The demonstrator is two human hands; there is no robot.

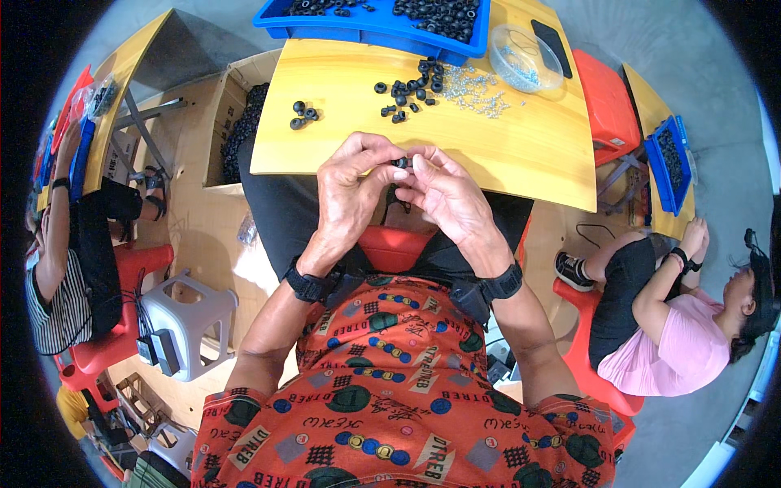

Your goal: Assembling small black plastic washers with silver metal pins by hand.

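Close together over the near edge of the yellow table [325, 98], my two hands meet at a small black knob-like part [401, 163]. My left hand [351, 183] pinches it between thumb and fingers. From the other side, the fingertips of my right hand [451, 195] close on it too; whether they hold a second tiny piece is hidden. Just beyond lies a loose pile of black rounded parts [401, 99], beside scattered small clear or silvery pieces [480, 91]. A few more black parts [298, 124] sit apart to the left.
A blue tray [366, 29] with black parts stands at the table's far side, near a clear round tub [525, 80] and a dark flat object [551, 47]. Left stands a cardboard box [213, 150]; right, a red stool [602, 106]. People sit at tables on both sides.
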